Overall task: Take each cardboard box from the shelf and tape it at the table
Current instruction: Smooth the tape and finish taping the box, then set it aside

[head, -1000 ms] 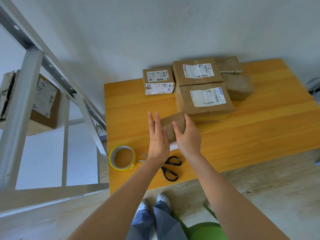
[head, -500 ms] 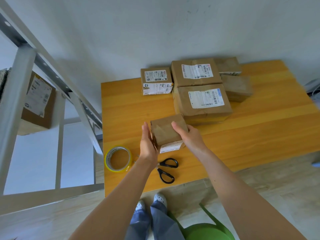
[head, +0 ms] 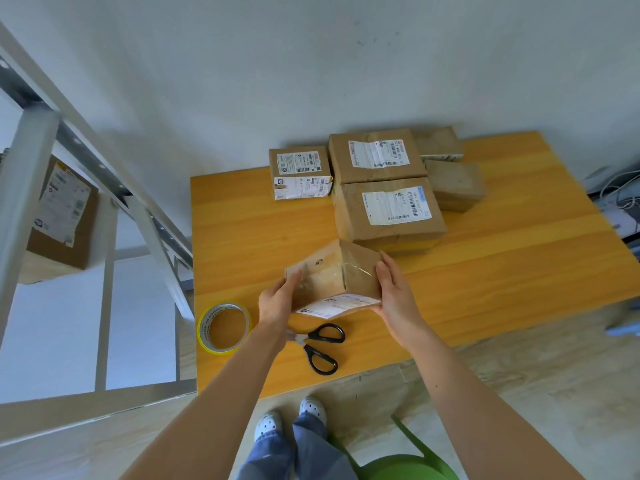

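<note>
Small box (head: 332, 275) tilted, held just over the surface (head: 485, 271). Left hand (head: 277, 301) on its 9 o'clock side, right hand (head: 394, 299) on its 3 o'clock side; fingers (head: 382, 271) of both grasp it. Tape roll (head: 223, 327) at its 8 o'clock, scissors (head: 320, 348) at 6, other boxes (head: 388, 209) at 1.

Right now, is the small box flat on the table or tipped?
Tipped: left hand and right hand hold the small box tilted, one edge uppermost, label side lowest.
</note>
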Motion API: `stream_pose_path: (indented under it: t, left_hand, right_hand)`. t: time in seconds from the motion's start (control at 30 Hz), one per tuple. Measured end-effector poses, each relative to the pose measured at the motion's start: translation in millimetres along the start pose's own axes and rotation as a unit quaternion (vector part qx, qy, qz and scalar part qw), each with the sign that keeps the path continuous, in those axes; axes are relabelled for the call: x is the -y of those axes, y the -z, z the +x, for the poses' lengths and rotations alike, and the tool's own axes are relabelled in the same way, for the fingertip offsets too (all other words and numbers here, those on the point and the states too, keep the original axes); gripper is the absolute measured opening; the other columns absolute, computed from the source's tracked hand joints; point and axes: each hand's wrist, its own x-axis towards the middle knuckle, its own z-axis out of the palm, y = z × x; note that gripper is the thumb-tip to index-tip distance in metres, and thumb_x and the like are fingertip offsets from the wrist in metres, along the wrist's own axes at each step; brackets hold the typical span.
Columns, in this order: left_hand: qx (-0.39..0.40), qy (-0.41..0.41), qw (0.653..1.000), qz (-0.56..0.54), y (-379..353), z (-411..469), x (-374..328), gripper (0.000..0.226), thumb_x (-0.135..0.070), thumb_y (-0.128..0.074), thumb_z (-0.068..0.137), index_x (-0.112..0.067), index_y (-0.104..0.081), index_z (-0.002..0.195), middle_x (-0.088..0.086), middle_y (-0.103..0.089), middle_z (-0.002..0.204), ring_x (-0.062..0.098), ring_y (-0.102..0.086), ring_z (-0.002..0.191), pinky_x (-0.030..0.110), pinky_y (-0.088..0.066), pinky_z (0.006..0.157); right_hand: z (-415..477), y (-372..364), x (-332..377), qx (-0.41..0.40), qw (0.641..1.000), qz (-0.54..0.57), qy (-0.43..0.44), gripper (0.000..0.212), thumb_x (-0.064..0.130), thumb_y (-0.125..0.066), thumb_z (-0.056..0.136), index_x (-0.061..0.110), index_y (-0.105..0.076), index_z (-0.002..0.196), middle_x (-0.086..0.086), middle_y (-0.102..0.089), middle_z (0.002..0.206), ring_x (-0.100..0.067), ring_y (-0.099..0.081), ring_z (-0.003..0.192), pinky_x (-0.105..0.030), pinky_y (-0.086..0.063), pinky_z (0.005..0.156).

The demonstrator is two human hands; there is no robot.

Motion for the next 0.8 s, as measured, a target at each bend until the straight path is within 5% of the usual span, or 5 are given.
stream_pose_path:
  t: [0.13,0.4,0.53,0.67,0.8]
  left_hand:
    - [0.038,-0.054,0.998,0.005,8,-2,-2,0.064,-0.041,-0.075,0.08,-0.031,-0.048,0.137,-0.003,-0.061,0.119,0.018,-0.057,0.108,0.036,-0.046,0.095]
    - [0.023,-0.069,0.991,0.111,-3,-9,3,0.066,-0.05,-0.076,0.074,-0.02,-0.042,0.122,-0.002,-0.058,0.112,0.017,-0.056,0.103,0.03,-0.045,0.08]
    - [0.046,-0.059,0.993,0.092,-3,-11,7,0.059,-0.055,-0.069,0.078,-0.023,-0.044,0.121,0.001,-0.059,0.117,0.02,-0.055,0.106,0.035,-0.043,0.078]
    - [0.056,-0.023,0.998,0.034,12,-14,-2,0.097,-0.071,-0.063,0.073,-0.031,-0.02,0.151,0.004,-0.045,0.144,0.03,-0.043,0.13,0.052,-0.034,0.107]
    - [0.064,-0.045,0.996,0.038,28,-20,-21,0.105,-0.087,-0.063,0.053,-0.033,-0.042,0.14,0.002,-0.054,0.133,0.027,-0.05,0.12,0.048,-0.04,0.102]
  right_hand:
    - [4,-6,-12,-0.047,0.985,-0.149,0.076,0.046,0.007,-0.034,0.104,0.025,-0.038,0.147,0.003,-0.045,0.144,-0.015,-0.044,0.132,-0.039,-0.04,0.11]
    - [-1,-4,-32,-0.175,0.955,-0.224,0.08,0.019,-0.004,-0.045,0.096,0.009,-0.048,0.109,0.0,-0.054,0.102,-0.022,-0.056,0.096,-0.017,-0.042,0.065]
    - [-9,-2,-31,-0.136,0.977,-0.16,0.04,0.022,-0.006,-0.048,0.095,0.008,-0.054,0.111,0.004,-0.059,0.096,-0.02,-0.06,0.097,-0.014,-0.049,0.059]
    - [-17,-5,-7,-0.048,0.993,-0.103,0.016,0.039,-0.008,-0.051,0.089,0.014,-0.058,0.121,0.005,-0.064,0.102,0.001,-0.06,0.086,-0.016,-0.05,0.063]
    - [-19,-20,15,0.014,0.995,-0.086,0.039,0.041,-0.01,-0.054,0.085,0.017,-0.057,0.116,0.005,-0.066,0.106,-0.011,-0.062,0.098,-0.019,-0.051,0.075]
